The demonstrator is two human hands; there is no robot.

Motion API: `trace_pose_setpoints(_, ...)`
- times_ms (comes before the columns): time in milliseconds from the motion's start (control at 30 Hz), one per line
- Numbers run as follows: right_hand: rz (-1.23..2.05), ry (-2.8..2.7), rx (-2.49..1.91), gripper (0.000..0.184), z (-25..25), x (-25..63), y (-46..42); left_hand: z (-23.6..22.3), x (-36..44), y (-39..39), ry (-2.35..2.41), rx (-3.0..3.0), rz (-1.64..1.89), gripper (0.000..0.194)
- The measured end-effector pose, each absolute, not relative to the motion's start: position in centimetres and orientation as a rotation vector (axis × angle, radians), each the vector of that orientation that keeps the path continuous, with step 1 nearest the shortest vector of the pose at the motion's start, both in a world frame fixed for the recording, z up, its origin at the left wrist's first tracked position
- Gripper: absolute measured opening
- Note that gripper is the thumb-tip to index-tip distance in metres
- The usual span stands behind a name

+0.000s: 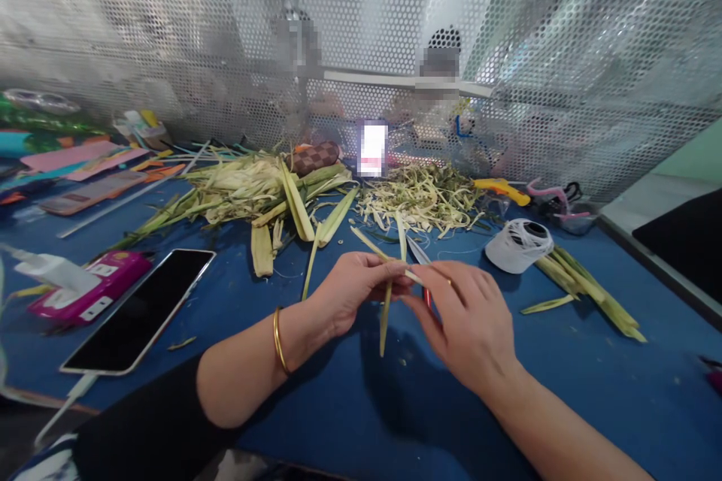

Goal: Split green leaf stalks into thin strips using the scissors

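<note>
My left hand (pixel 358 285) pinches crossed pale green leaf strips (pixel 384 327) between thumb and fingers, above the blue table. One strip end hangs down below the fingers, while others point up and away. Close against it, my right hand (pixel 474 316) has its fingers closed on the same strips near the crossing, partly hiding them. Behind my right hand lie scissors (pixel 417 250), their blades and a bit of red handle showing. A spool of white thread (pixel 519 246) stands to the right of the hands.
Husk-like leaves (pixel 242 192) and curly shavings (pixel 423 199) are heaped at the back. A phone (pixel 141 312) and a magenta power strip (pixel 90 289) lie left. More leaf strips (pixel 598 293) and a yellow tool (pixel 502 189) are right. A perforated screen (pixel 361 7) rises behind.
</note>
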State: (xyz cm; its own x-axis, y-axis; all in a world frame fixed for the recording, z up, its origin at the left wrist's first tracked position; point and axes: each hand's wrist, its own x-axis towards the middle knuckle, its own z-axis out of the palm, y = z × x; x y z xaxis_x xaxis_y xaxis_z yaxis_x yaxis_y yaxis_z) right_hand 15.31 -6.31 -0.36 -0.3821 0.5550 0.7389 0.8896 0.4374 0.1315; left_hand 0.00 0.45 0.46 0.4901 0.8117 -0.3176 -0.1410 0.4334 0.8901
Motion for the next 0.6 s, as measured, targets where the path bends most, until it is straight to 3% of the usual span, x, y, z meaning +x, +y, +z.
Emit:
trace_pose_setpoints(133,-0.596,-2.114,-1.441,0.024,-0.7,16.0,-5.6,0.6,0.2,0.3,0.893,0.921,0.686,0.032)
trace_pose_setpoints(267,-0.372,-2.126,-1.405,0.030,-0.7,15.7,-5.9,0.3,0.5,0.2,0.970,1.024,0.735,0.018)
trace_pose_setpoints(433,0.323,-1.980,-1.504,0.032,-0.1,16.0,-6.2,0.2,0.7,0.1,0.992,1.083,0.749,0.016)
trace_pose_setpoints(600,1.015,-1.320,-1.501,0.037,-0.1,16.7,-5.0,0.5,0.5,-0.2,0.911,1.136,0.631,0.028)
